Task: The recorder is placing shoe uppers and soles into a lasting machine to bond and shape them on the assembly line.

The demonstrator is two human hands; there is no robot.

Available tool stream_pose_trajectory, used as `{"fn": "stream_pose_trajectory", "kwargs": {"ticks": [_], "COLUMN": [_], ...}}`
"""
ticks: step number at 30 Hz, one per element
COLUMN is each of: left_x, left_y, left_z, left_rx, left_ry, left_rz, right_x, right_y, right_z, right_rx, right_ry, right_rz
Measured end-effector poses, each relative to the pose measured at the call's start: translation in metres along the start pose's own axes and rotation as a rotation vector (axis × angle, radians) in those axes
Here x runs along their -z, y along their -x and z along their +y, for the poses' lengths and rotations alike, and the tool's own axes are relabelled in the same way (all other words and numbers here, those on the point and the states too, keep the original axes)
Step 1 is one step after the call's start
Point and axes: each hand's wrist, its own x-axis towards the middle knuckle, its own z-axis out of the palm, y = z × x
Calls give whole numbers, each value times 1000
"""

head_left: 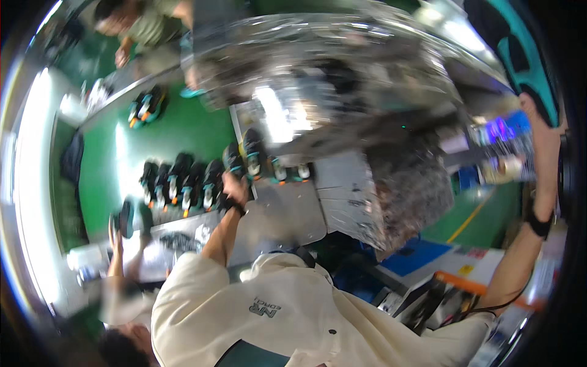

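My left hand [235,187] is closed round the near end of a dark shoe [232,158], which stands in a row with other shoes at the edge of the green work surface. A neighbouring black shoe [252,150] with a pale and orange front is just to its right. Raised at the far right, my right hand [540,125] grips a black shoe [527,58] by one end, its teal and black sole showing. The fingers of that hand are partly hidden by the shoe. Black bands circle both wrists.
Several black shoes [180,177] line the green surface [104,162]; another group [147,107] stands farther off. A large machine covered in shiny foil [330,67] fills the middle. One co-worker's hand [116,235] holds a shoe at lower left; another person [150,27] works at far left.
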Motion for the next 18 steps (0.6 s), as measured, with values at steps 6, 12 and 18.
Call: {"fn": "stream_pose_trajectory", "kwargs": {"ticks": [6,12,18], "left_x": [43,87,53], "left_y": [108,270,435], "left_z": [118,383,399], "left_rx": [-218,394,313], "left_ry": [512,929,786], "left_rz": [-705,-2178,-2523], "right_x": [84,130,219], "right_y": [207,374,545], "right_z": [25,23,20], "right_rx": [9,-144,-685], "right_ry": [-365,-198,181], "right_rz": [59,-10,-150]}}
